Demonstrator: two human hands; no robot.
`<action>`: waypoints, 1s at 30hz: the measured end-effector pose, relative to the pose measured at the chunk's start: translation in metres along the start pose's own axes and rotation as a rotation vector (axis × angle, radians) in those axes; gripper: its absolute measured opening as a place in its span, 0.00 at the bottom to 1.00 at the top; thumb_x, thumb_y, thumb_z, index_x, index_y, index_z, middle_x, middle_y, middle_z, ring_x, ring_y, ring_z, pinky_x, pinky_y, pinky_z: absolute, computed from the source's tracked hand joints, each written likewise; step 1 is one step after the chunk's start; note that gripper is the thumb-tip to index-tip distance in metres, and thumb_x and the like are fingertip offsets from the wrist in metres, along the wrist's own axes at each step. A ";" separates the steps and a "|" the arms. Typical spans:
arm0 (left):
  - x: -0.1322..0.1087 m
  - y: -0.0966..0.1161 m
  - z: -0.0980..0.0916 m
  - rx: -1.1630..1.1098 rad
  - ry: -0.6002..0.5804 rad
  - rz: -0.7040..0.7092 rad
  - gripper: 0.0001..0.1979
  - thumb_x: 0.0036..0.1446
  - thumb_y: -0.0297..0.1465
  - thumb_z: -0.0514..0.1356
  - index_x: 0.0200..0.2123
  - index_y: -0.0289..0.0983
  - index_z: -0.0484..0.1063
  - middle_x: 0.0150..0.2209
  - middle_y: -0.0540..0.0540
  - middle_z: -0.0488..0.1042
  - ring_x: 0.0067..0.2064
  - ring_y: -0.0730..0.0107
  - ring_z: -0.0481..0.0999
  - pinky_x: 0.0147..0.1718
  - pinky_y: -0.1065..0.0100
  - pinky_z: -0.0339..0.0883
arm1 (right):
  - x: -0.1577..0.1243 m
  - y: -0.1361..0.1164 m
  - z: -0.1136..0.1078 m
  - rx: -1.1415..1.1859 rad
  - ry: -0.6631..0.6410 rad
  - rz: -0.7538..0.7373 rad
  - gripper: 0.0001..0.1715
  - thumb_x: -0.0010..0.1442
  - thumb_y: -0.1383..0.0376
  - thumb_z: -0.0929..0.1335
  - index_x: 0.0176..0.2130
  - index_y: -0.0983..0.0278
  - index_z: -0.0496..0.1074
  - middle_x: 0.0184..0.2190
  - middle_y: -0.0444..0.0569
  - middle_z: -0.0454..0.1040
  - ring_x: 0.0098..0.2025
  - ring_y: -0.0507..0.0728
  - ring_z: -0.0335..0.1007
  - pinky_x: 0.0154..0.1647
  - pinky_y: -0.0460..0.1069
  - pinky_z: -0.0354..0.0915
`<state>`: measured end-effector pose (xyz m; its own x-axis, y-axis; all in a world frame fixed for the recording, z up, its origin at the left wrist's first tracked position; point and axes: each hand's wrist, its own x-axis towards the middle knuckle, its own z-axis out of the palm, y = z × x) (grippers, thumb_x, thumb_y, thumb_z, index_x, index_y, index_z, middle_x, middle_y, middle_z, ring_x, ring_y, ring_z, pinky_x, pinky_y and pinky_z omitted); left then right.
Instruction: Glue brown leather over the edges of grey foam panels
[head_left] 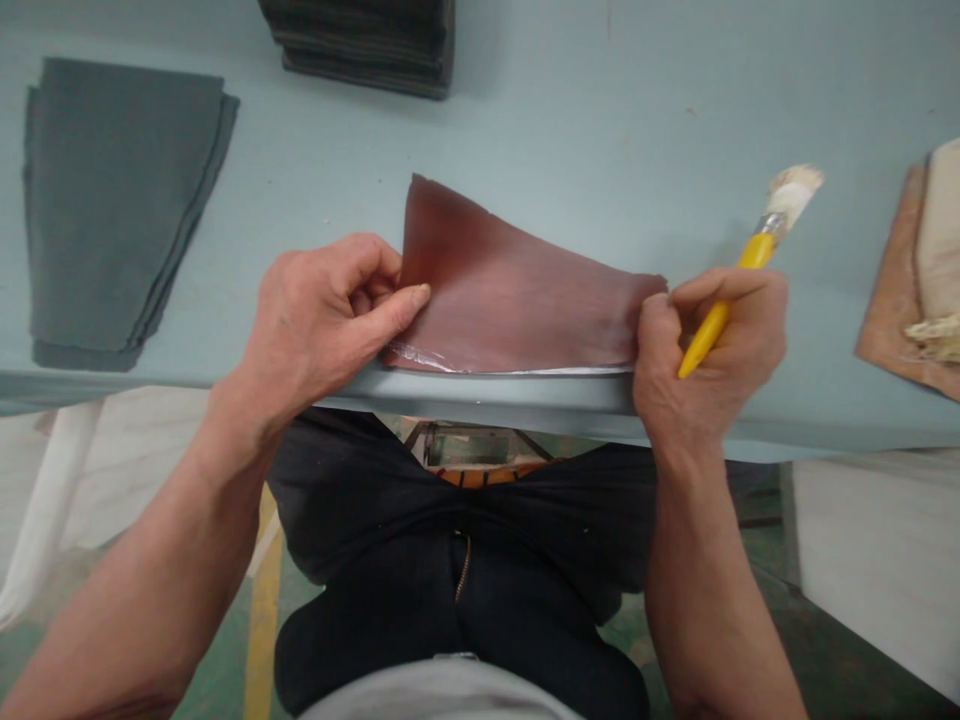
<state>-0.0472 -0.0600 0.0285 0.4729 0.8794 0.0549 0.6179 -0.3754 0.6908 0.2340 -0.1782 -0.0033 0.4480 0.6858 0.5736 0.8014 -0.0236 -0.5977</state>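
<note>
A reddish-brown piece of leather [517, 290] is held at both ends over the table's near edge. A wet, shiny strip runs along its lower edge. My left hand [322, 310] pinches the left end between thumb and fingers. At the right end, my right hand [712, 340] is closed, thumb and forefinger gripping the leather's corner. The same hand also carries a brush with a yellow handle [757, 250], tucked across the fingers, its pale bristles pointing up and away to the right.
Dark grey cut pieces [124, 210] lie stacked on the left of the blue-green table [570, 120]. A taller black stack [367, 45] stands at the back. A brown board [889, 290] with a pale, crusted container [946, 240] sits at the right edge.
</note>
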 end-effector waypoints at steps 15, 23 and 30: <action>-0.002 -0.002 0.004 0.052 0.048 0.021 0.10 0.65 0.36 0.67 0.32 0.42 0.72 0.23 0.55 0.71 0.25 0.72 0.68 0.28 0.62 0.57 | 0.002 -0.001 0.001 -0.003 0.027 -0.051 0.03 0.63 0.65 0.68 0.38 0.58 0.67 0.32 0.41 0.71 0.32 0.52 0.68 0.37 0.50 0.71; -0.003 -0.001 0.006 0.077 0.070 0.009 0.10 0.65 0.34 0.67 0.32 0.43 0.71 0.23 0.55 0.69 0.24 0.71 0.67 0.30 0.62 0.58 | -0.002 0.006 0.002 0.031 0.011 0.000 0.05 0.64 0.66 0.69 0.40 0.58 0.68 0.35 0.43 0.70 0.34 0.54 0.70 0.43 0.52 0.72; -0.003 0.003 0.007 0.083 0.081 -0.013 0.09 0.65 0.33 0.68 0.32 0.42 0.72 0.24 0.54 0.69 0.26 0.70 0.68 0.31 0.62 0.58 | -0.001 0.005 0.003 0.029 0.029 -0.043 0.05 0.62 0.67 0.69 0.38 0.58 0.68 0.34 0.41 0.70 0.33 0.53 0.69 0.40 0.52 0.71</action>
<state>-0.0426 -0.0658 0.0249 0.4140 0.9041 0.1064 0.6754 -0.3834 0.6299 0.2365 -0.1772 -0.0085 0.4253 0.6640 0.6150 0.8082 0.0271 -0.5882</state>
